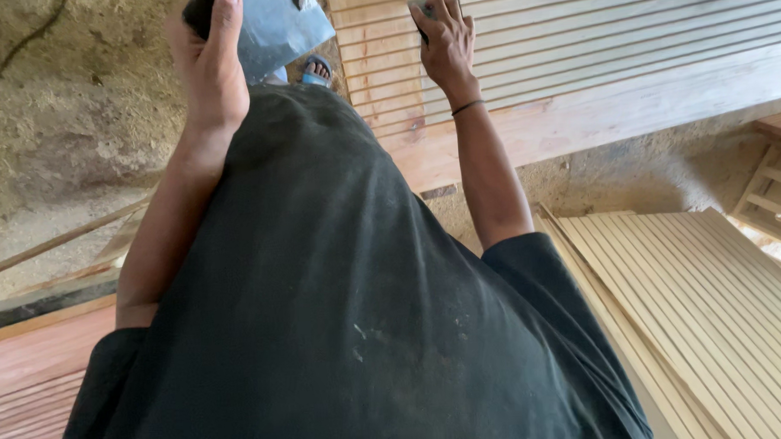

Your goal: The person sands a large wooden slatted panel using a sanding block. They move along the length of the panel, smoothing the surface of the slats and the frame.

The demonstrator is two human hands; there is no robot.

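My right hand, with a thin dark band on the wrist, presses a small grey sanding pad flat against a pale slatted wooden panel at the top of the view. My left hand is raised at the top left, its fingers closed around a dark object that the frame edge cuts off; what it is I cannot tell. My black shirt fills the middle of the view. Beyond it show a blue-grey trouser leg and a foot in a sandal.
A stack of similar slatted panels lies at the lower right, with a wooden frame behind it. Sawdust covers the ground at the left. Reddish grooved boards and a thin lath lie at the lower left.
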